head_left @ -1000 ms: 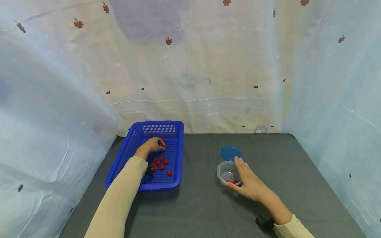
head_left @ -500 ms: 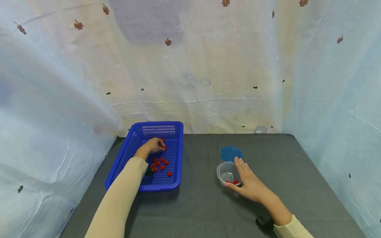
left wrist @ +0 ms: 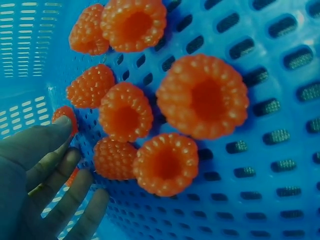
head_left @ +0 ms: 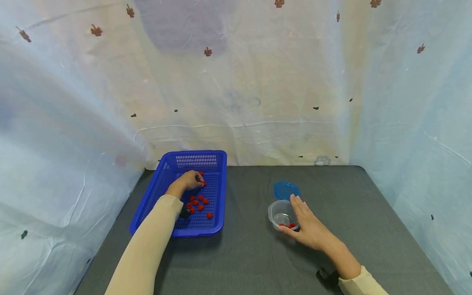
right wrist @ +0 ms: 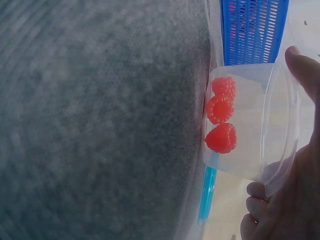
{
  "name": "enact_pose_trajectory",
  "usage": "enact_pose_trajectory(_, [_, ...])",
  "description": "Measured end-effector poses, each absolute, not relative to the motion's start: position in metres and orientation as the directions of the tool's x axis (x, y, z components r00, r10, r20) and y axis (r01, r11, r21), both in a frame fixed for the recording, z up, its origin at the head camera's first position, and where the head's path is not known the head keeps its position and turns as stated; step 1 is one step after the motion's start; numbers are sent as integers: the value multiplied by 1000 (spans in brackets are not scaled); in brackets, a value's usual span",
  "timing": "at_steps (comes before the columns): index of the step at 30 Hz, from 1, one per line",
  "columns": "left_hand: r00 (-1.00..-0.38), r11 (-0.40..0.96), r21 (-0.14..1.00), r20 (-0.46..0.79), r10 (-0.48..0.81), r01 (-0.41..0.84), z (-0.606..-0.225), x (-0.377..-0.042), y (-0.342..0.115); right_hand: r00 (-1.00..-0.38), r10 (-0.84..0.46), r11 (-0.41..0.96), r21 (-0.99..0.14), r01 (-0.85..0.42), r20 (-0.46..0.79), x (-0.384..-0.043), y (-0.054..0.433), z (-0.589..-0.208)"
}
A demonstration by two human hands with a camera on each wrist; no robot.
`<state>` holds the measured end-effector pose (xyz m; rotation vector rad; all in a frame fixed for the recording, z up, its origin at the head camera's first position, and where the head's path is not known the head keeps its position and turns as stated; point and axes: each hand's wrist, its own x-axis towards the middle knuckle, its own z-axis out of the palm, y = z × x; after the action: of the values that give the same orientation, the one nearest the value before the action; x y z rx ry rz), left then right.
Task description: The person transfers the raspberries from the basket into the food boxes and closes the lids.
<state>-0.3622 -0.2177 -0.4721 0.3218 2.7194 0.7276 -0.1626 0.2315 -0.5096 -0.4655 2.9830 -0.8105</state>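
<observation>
Reaching into the blue basket (head_left: 219,205), my left hand (head_left: 189,179) pinches a raspberry (left wrist: 71,115) between thumb and fingertips, low over the perforated floor. Several other raspberries (left wrist: 202,96) lie loose in the basket, some with their hollow ends showing. On the right of the table, my right hand (head_left: 311,231) holds a clear plastic tub (head_left: 274,213) from its right side, with the thumb at the near rim and the fingers along the far side. Inside the tub, three raspberries (right wrist: 221,138) rest together on the bottom, as the right wrist view shows.
A blue lid (head_left: 287,189) lies flat on the dark grey table (head_left: 243,254), just behind the tub. Bare tabletop separates basket and tub. Pale patterned sheeting (head_left: 243,94) hangs behind the table and along both sides.
</observation>
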Motion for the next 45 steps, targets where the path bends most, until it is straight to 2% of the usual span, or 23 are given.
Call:
enact_pose_trajectory(8, [-932, 837, 523, -197, 304, 162, -467, -361, -225, -952, -296, 819, -490, -297, 82, -162, 231, -507])
enact_pose_trajectory(17, [-947, 771, 612, -109, 302, 175, -457, -362, -222, -952, -298, 820, -492, -293, 69, -162, 232, -509])
enact_pose_trajectory(27, [-983, 788, 599, 0, 182, 146, -439, -361, -213, -953, -293, 818, -497, -288, 70, -161, 231, -507])
enact_pose_trajectory(38, [-971, 753, 613, 137, 196, 239, -417, -349, -195, -953, -294, 818, -497, -290, 72, -161, 231, -507])
enact_pose_trajectory(45, [-963, 744, 612, 163, 213, 268, -411, -342, -187, -952, -297, 817, -498, -290, 66, -160, 232, -507])
